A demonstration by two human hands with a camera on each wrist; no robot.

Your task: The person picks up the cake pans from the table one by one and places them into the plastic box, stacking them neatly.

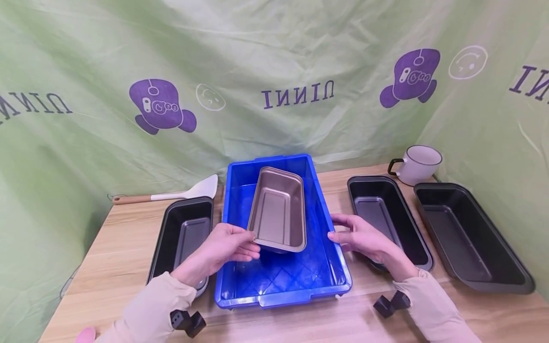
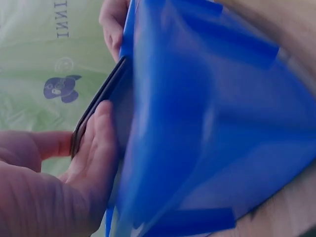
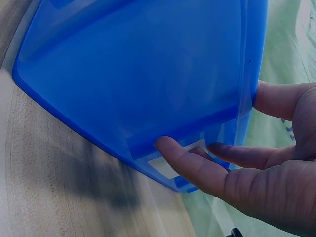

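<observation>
My left hand [image 1: 229, 245] pinches the near left corner of a bronze loaf pan [image 1: 276, 214], thumb at the rim and fingers along the outer wall. The pan sits tilted inside a blue plastic bin [image 1: 285, 299], its near end raised above the bin's floor. In the left wrist view the pan's rim [image 2: 101, 94] shows edge-on between thumb and fingers. My right hand [image 1: 364, 238] grips the bin's right side. In the right wrist view its thumb lies at the rim and its fingers rest against the outer wall [image 3: 148, 74].
A dark loaf pan [image 1: 169, 243] stands left of the bin, partly behind my left forearm. Two more dark pans, one nearer [image 1: 377, 209] and one farther right [image 1: 467, 238], stand on the right. A spatula [image 1: 201, 188] and a white mug [image 1: 420, 164] lie toward the green curtain.
</observation>
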